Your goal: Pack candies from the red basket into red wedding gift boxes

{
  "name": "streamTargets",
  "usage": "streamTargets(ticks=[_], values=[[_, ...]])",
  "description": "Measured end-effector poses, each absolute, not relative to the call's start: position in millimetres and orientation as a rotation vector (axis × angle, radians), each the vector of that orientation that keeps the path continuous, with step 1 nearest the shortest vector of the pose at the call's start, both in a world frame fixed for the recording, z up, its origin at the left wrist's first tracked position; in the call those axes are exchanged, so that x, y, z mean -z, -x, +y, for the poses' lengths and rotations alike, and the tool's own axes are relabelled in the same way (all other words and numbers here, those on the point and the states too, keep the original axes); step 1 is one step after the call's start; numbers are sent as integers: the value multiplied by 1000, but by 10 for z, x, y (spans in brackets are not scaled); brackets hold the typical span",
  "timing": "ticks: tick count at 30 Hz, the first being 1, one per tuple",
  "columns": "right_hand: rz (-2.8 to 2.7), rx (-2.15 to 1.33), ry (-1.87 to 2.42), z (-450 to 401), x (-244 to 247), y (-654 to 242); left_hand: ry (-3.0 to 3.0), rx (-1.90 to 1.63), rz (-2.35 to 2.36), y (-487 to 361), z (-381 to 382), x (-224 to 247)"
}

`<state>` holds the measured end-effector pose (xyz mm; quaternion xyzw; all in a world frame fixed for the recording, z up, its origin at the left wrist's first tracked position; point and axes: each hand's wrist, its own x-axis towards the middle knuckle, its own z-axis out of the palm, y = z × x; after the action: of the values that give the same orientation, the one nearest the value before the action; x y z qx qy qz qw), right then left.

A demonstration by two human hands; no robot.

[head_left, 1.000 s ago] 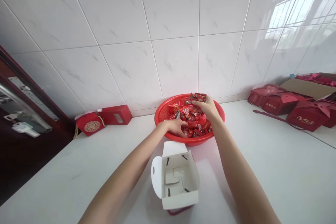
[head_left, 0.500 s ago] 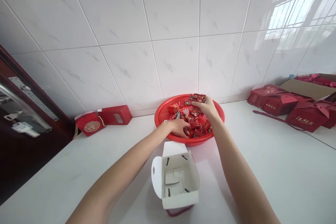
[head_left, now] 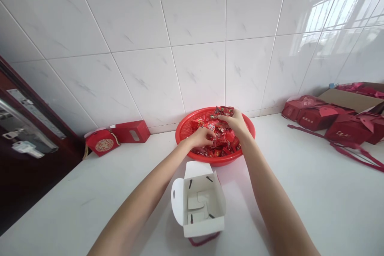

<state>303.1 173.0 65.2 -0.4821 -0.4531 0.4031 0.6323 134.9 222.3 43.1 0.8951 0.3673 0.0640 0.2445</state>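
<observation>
While an open white box (head_left: 204,230) is standing nearest us, we are working over the red basket (head_left: 220,161) just beyond it. Our left hand (head_left: 199,138) is hovering, bent inward, over the wrapped sweets (head_left: 225,151) in the basket; we cannot tell whether it is gripping one. Farther back, our right hand (head_left: 239,121) is pinching red packets (head_left: 225,111) above the rest. Judged step: picking sweets; the next move is calling for a sure left pinch.
</observation>
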Motion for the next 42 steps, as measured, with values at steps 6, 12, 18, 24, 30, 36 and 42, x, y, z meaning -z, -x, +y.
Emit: streamTargets(ticks=[6,12,18,24,30,36,42], values=[[-1041,-915,1112,1711,-656,-3030,-2390,-98,1070,-1327,2248,-409],[-1048,-913,1131,1714,-661,-3022,-2370,131,1070,-1319,2217,-417],[-1050,-918,1150,1716,-663,-3030,-2372,261,1123,-1340,2175,-470],[-1030,-924,1121,1738,-654,-3034,-2366,171,1096,-1325,2165,-482],[-1017,-900,1080,1747,-652,-3035,-2323,-229,1074,-1325,2174,-445],[-1019,-884,1055,1739,-650,-3035,-2209,-653,1175,-1330,2222,-420],[-1000,-883,1071,1757,-641,-3038,-2175,-692,1274,-1297,2287,-363]])
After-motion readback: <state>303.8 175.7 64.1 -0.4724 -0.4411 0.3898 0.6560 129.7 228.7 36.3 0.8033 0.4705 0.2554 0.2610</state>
